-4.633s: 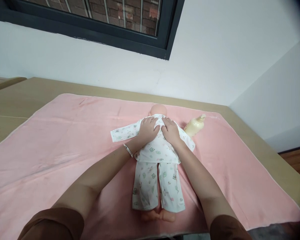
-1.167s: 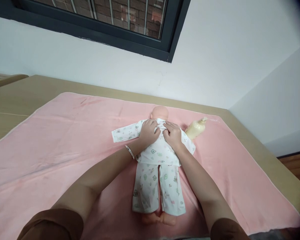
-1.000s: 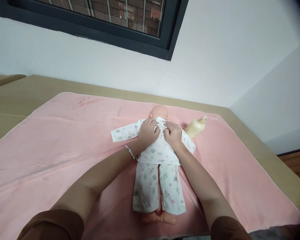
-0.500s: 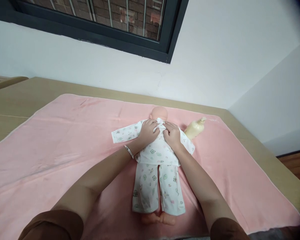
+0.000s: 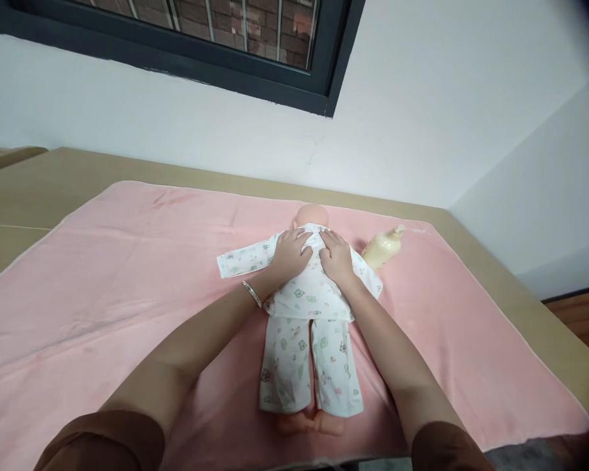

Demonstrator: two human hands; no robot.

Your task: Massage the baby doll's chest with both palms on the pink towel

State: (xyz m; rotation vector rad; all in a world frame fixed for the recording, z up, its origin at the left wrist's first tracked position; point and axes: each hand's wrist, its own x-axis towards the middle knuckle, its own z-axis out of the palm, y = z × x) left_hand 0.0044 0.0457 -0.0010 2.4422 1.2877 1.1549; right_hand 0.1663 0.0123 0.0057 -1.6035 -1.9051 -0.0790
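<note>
A baby doll (image 5: 311,215) lies stretched out, its smooth head toward the wall and its bare feet toward me. It wears a white printed top (image 5: 308,294) and matching trousers (image 5: 285,366). My left hand (image 5: 290,254) rests on the upper left of the top, its fingers laid out near the collar. On the other side of the collar, my right hand (image 5: 336,256) is flat on the cloth with its fingers spread. Both palms are turned down, and their undersides are hidden. One sleeve (image 5: 245,260) stretches out to the left; the right sleeve (image 5: 368,275) slants downward.
A pale yellow pump bottle (image 5: 383,247) lies tilted beside the right sleeve. Under everything is a pink blanket (image 5: 127,281) on a wooden table (image 5: 24,190). A white wall (image 5: 397,150) with a dark-framed window (image 5: 319,98) rises behind it.
At the collar, the fingers of both hands have gone from bunching the cloth to lying flatter on it. The collar fabric looks smoother. The camera view has shifted slightly.
</note>
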